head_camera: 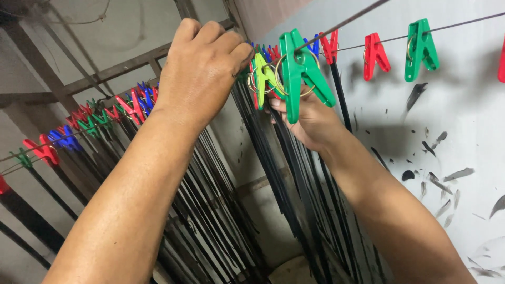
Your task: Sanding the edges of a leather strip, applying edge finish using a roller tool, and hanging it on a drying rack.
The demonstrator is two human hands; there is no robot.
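A thin wire line runs across the top, strung with red, green, blue and yellow-green plastic clothespins. My left hand is raised to the line with its fingers curled shut near a yellow-green clothespin; what it pinches is hidden. My right hand sits just below and behind a large green clothespin, thumb against its lower leg, gripping it. Long thin black strips hang from the pins, one under a red clothespin.
More pins on the line: a red one, a green one, and a row of red, blue and green pins trailing left. A white wall with black smears stands right. Metal frame bars cross behind.
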